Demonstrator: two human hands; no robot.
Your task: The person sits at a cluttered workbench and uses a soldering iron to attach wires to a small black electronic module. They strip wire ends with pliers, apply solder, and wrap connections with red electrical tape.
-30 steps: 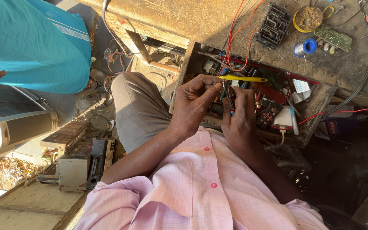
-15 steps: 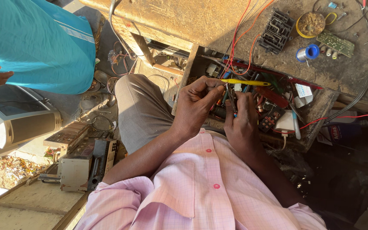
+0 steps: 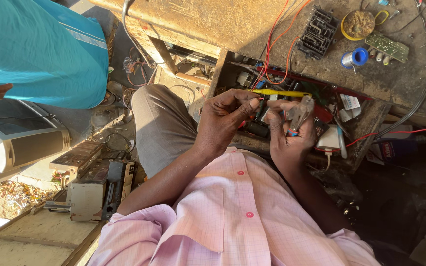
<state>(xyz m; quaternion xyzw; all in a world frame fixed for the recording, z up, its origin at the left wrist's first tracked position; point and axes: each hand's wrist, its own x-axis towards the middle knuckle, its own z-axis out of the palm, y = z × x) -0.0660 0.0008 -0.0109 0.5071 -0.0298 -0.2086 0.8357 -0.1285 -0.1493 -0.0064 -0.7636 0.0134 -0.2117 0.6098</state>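
A pair of pliers [image 3: 299, 114] with grey metal jaws pointing up sits in the right hand [image 3: 289, 133], whose fingers are closed round its handles, just over an open drawer [image 3: 366, 123] set in the front of a dusty bench [image 3: 252, 24]. Just beside the pliers, the left hand [image 3: 225, 118] pinches its fingertips together on something too small to make out; the two hands are close but not touching. A yellow-handled tool [image 3: 279, 93] lies across the drawer just behind the pliers, among red wires [image 3: 272, 54] and small parts. Farther back from the pliers, on the bench top, are a blue spool of solder wire [image 3: 355, 58], a green circuit board [image 3: 386, 47], a black finned part [image 3: 317, 31] and a yellow-rimmed round tin [image 3: 357, 23]. The person wears a pink checked shirt [image 3: 232, 216] and grey trousers [image 3: 161, 123]. Well to the left of the pliers stands another person in a teal garment [image 3: 35, 49], with old electronic units [image 3: 94, 184] on the floor.
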